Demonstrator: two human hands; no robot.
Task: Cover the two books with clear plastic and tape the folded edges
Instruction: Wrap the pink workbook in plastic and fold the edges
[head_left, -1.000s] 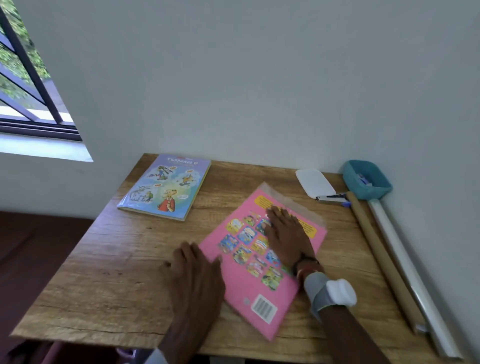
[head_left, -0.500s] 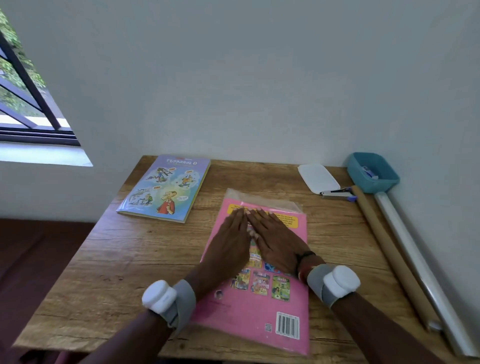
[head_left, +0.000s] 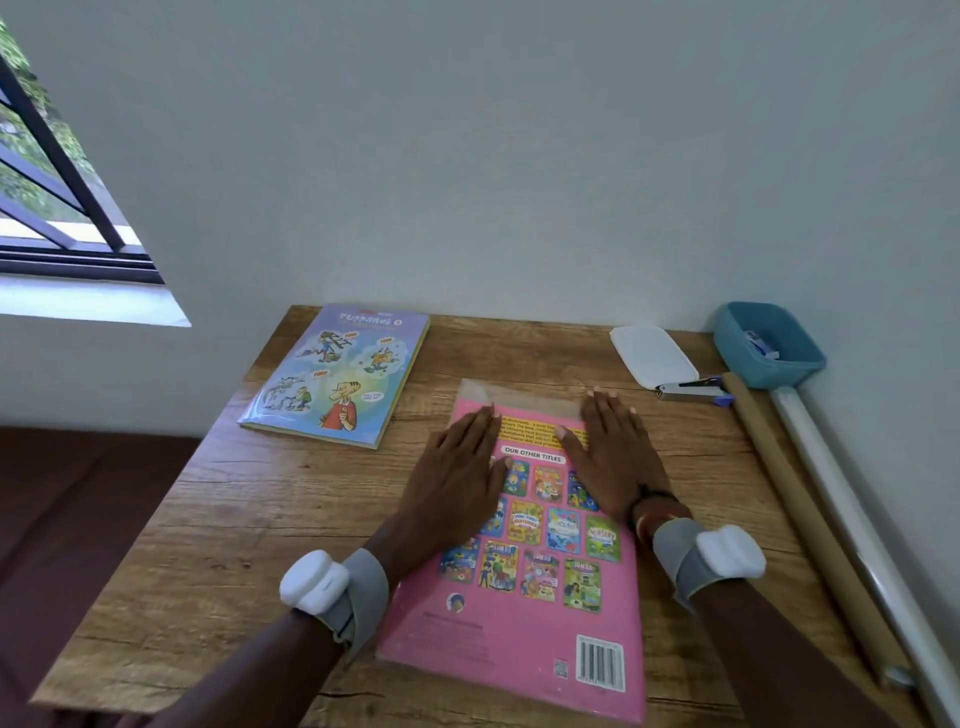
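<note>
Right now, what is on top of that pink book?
The left hand and right hand lie flat on the pink book, fingers straight. Clear plastic juts past its far edge. The hands hide the part of the cover beneath them.

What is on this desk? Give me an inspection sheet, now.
Surface: wooden table.
Job's things: pink book, back cover up, in clear plastic that sticks out past its far edge; blue book apart, far left.
Clutter: white case, stapler, teal tray, brown roll, white roll, along the right.
Hands: left hand and right hand flat on the pink book, fingers straight.
Cables: nothing seen.
Surroundings: grey wall; barred window at left.
</note>
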